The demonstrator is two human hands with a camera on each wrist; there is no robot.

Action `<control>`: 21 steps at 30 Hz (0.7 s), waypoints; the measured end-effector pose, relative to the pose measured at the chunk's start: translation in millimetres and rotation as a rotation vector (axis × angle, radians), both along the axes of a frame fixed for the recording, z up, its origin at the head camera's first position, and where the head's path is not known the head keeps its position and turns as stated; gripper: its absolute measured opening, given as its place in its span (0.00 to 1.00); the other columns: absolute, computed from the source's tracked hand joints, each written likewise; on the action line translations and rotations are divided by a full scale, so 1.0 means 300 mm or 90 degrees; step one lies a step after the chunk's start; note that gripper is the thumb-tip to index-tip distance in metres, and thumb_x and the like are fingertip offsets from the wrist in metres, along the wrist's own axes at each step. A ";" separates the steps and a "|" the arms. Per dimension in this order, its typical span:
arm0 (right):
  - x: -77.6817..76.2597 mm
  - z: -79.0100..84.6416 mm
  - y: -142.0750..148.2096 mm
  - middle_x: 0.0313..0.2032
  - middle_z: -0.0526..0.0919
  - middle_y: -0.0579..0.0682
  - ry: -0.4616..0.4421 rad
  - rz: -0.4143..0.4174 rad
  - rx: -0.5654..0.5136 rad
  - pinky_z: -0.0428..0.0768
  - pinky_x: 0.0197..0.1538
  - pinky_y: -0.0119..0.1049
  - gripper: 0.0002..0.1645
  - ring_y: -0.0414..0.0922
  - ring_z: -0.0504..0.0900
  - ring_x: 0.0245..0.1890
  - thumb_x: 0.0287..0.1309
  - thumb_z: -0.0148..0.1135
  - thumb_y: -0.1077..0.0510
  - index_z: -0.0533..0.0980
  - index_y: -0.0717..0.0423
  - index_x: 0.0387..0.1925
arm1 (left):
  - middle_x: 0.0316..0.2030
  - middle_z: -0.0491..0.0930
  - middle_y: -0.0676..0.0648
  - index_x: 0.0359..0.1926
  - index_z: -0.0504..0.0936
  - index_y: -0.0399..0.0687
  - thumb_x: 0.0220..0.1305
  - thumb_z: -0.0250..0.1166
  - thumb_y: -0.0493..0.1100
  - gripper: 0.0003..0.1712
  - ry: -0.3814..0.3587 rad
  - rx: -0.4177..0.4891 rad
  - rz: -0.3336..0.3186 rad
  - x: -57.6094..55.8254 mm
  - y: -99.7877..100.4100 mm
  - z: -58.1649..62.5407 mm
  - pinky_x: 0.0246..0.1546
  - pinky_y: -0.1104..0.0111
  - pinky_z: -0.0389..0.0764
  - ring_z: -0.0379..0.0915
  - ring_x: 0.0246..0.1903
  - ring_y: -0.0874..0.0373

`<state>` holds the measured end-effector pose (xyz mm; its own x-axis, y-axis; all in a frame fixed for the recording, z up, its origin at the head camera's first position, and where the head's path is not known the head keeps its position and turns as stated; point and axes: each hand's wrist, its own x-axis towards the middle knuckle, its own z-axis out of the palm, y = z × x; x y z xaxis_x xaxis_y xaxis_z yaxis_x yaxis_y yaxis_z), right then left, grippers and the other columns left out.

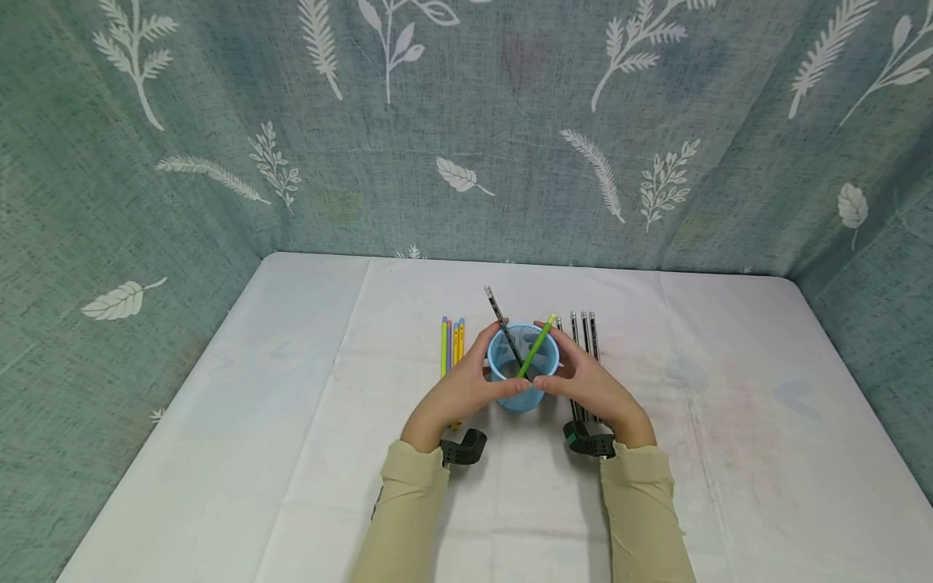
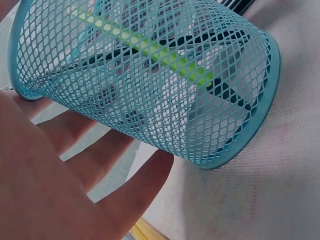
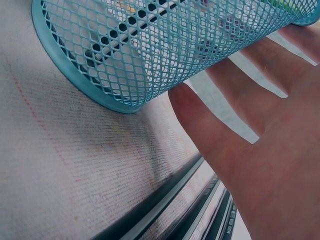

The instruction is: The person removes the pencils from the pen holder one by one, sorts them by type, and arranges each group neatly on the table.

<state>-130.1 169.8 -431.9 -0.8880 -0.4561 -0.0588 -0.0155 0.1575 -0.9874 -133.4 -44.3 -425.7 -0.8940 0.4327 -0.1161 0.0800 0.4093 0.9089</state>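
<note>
A light blue mesh pen holder (image 1: 521, 402) stands upright between both hands. The left hand (image 1: 461, 390) holds its left side, with the thumb along the near rim and the other fingers reaching round the back. From the right, the right hand (image 1: 596, 387) grips it the same way; the two thumb tips nearly meet at the front. Inside lean a black patterned pencil (image 1: 499, 310) and a bright green pencil (image 1: 538, 348), crossing each other. Through the mesh in the left wrist view, the green pencil (image 2: 170, 59) slants down toward the base.
Left of the holder, several coloured pencils (image 1: 445, 348) lie side by side, partly behind the left hand. Several black pencils (image 1: 585, 330) lie in a row to the right, partly covered by the right hand. A white cloth (image 1: 306, 453) covers the table; a patterned green curtain (image 1: 466, 210) hangs behind.
</note>
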 end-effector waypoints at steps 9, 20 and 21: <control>0.002 0.004 -0.007 0.64 0.54 0.42 0.026 -0.039 0.027 0.64 0.54 0.54 0.33 0.50 0.57 0.62 0.60 0.53 0.50 0.54 0.31 0.64 | 0.63 0.54 0.54 0.66 0.41 0.74 0.40 0.65 0.68 0.57 0.006 0.002 0.004 -0.002 -0.001 -0.002 0.49 0.57 0.69 0.63 0.55 0.49; -0.005 0.023 -0.048 0.63 0.58 0.37 0.120 -0.116 0.058 0.61 0.57 0.51 0.31 0.42 0.56 0.62 0.56 0.57 0.45 0.61 0.32 0.61 | 0.66 0.47 0.55 0.67 0.40 0.73 0.46 0.66 0.61 0.54 0.021 -0.019 -0.001 -0.001 -0.002 0.002 0.49 0.58 0.69 0.61 0.56 0.52; -0.004 0.024 -0.053 0.62 0.58 0.37 0.123 -0.126 0.071 0.60 0.58 0.52 0.30 0.41 0.55 0.63 0.55 0.57 0.44 0.62 0.32 0.60 | 0.66 0.46 0.56 0.67 0.40 0.73 0.47 0.66 0.61 0.54 0.027 -0.019 -0.005 0.000 -0.002 0.003 0.49 0.58 0.68 0.60 0.57 0.53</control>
<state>-131.2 153.9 -424.7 -0.9585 -0.2734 0.0803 -0.1600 0.2832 -0.9456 -133.5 -44.9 -424.9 -0.8950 0.4365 -0.0916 0.1208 0.4349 0.8923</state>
